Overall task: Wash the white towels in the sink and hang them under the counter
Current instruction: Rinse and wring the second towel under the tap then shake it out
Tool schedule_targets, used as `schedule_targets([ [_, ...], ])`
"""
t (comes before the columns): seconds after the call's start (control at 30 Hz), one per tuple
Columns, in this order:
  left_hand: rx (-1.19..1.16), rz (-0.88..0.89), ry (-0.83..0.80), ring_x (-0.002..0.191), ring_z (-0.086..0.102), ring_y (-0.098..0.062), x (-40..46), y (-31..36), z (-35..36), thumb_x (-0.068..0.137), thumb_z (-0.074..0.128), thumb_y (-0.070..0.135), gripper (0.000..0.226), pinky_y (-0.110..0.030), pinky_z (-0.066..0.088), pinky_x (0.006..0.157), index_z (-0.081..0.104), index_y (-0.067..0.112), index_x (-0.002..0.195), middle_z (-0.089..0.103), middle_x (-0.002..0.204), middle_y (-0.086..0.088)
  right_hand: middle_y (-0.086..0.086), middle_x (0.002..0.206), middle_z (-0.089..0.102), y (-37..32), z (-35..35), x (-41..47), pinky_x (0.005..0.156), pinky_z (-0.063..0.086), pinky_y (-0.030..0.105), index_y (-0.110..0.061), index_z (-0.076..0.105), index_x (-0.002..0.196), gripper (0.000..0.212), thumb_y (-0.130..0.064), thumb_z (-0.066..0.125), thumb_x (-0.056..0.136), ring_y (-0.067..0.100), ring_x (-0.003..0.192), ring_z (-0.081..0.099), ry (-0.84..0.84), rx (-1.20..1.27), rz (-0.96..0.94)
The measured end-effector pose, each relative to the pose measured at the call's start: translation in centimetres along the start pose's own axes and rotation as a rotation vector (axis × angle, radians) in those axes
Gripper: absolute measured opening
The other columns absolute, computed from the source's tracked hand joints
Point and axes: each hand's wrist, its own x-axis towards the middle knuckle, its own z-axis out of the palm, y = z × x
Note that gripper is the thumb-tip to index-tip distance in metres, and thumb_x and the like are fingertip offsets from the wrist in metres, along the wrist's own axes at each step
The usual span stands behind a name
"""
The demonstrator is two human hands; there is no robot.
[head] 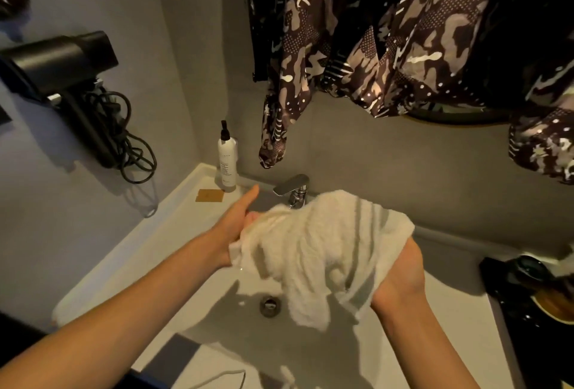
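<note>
Both hands (236,227) (400,280) holding white towel (323,252), above sink (217,311)

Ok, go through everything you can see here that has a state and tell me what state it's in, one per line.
towel: bunched, held up over the sink between both hands
left hand: thumb out, fingers hidden in the towel
right hand: gripping the towel's right side
tap: no running water visible
drain: uncovered
sink: not filled
pump bottle: upright on the counter
hair dryer: on the wall, cord coiled

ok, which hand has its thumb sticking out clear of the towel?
The left hand: its thumb points up toward the chrome faucet, free of the white terry towel. The right hand cups the towel from beneath.
</note>
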Motion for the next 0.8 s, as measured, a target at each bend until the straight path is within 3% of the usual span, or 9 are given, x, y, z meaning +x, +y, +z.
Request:
schedule_targets([
  [0.07,0.063,-0.117,-0.129,0.054,0.070,-0.025,0.3,-3.1,-0.1,0.093,0.035,0.068,0.090,-0.026,0.054,0.062,0.071,-0.003,0.051,0.068,0.054,-0.017,0.023,0.143,0.052,0.5,0.3,0.5,0.117,0.028,0.046,-0.005,0.052,0.138,0.056,-0.043,0.033,0.101,0.037,0.139,0.041,0.135,-0.147,0.018],
  [0.13,0.099,-0.187,-0.193,0.098,0.071,-0.035,0.5,-5.5,-0.4,0.093,0.046,0.065,0.074,-0.037,0.054,0.089,0.078,-0.001,0.098,0.073,0.102,-0.026,0.017,0.127,0.060,0.8,1.1,-0.3,0.110,0.039,0.049,-0.016,0.060,0.124,0.052,-0.057,0.049,0.093,0.036,0.131,0.048,0.187,0.002,0.218],
  [0.23,0.251,-0.128,-0.247,0.102,0.067,-0.032,0.7,-5.3,-2.8,0.093,0.066,0.026,0.031,-0.042,0.051,0.089,0.071,0.002,0.112,0.066,0.112,-0.023,0.014,0.094,0.076,0.2,1.5,-1.3,0.088,0.051,0.045,-0.008,0.079,0.086,0.078,-0.068,0.029,0.095,0.031,0.094,0.073,0.194,-0.172,0.218],
  [0.33,0.178,-0.074,-0.273,0.109,0.063,-0.040,0.7,-4.2,-5.3,0.082,0.071,0.000,0.044,-0.045,0.055,0.090,0.062,-0.006,0.124,0.066,0.117,-0.027,0.005,0.066,0.075,-1.1,2.7,-1.5,0.066,0.050,0.030,-0.015,0.076,0.061,0.073,-0.060,0.030,0.097,0.014,0.061,0.072,0.183,-0.453,0.281],
  [0.4,0.128,-0.054,-0.242,0.103,0.066,-0.039,0.5,-4.1,-5.5,0.079,0.072,-0.001,0.042,-0.042,0.057,0.087,0.063,-0.005,0.120,0.068,0.111,-0.027,0.012,0.087,0.079,-2.1,2.4,-0.6,0.075,0.052,0.034,-0.011,0.082,0.080,0.076,-0.065,0.030,0.093,0.016,0.076,0.076,0.108,-0.632,0.417],
  [0.47,0.040,-0.032,-0.199,0.096,0.067,-0.036,0.4,-4.5,-5.1,0.076,0.075,0.004,0.041,-0.040,0.057,0.083,0.065,-0.005,0.114,0.069,0.104,-0.026,0.039,0.114,0.066,-3.1,2.2,0.4,0.093,0.049,0.053,0.007,0.071,0.110,0.099,-0.080,0.031,0.084,0.045,0.092,0.068,0.094,-0.749,0.549],
  [0.53,-0.056,-0.014,-0.161,0.091,0.069,-0.036,0.2,-4.6,-4.0,0.080,0.075,0.015,0.034,-0.041,0.057,0.082,0.068,-0.002,0.108,0.071,0.100,-0.025,0.044,0.115,0.060,-3.7,1.9,0.9,0.098,0.047,0.059,0.017,0.060,0.119,0.112,-0.085,0.044,0.075,0.053,0.095,0.061,0.168,-0.549,0.500],
  [0.67,-0.198,0.036,-0.060,0.119,0.061,-0.042,0.9,-5.0,-1.5,0.097,0.058,0.031,0.037,-0.057,0.041,0.108,0.063,0.008,0.126,0.067,0.125,-0.024,0.028,0.115,0.071,1.4,-1.4,0.1,0.086,0.058,0.052,-0.001,0.055,0.138,0.091,-0.075,0.033,0.089,0.044,0.098,0.072,0.482,-0.103,0.349],
  [0.8,-0.193,0.071,0.025,0.116,0.064,-0.042,1.6,-6.3,-2.2,0.098,0.060,0.023,0.039,-0.061,0.044,0.104,0.054,0.020,0.136,0.068,0.124,-0.021,0.026,0.139,0.058,4.2,-2.9,-1.7,0.121,0.017,0.053,-0.005,0.058,0.135,0.097,-0.082,0.046,0.077,0.048,0.133,0.047,0.442,0.052,0.372],
])
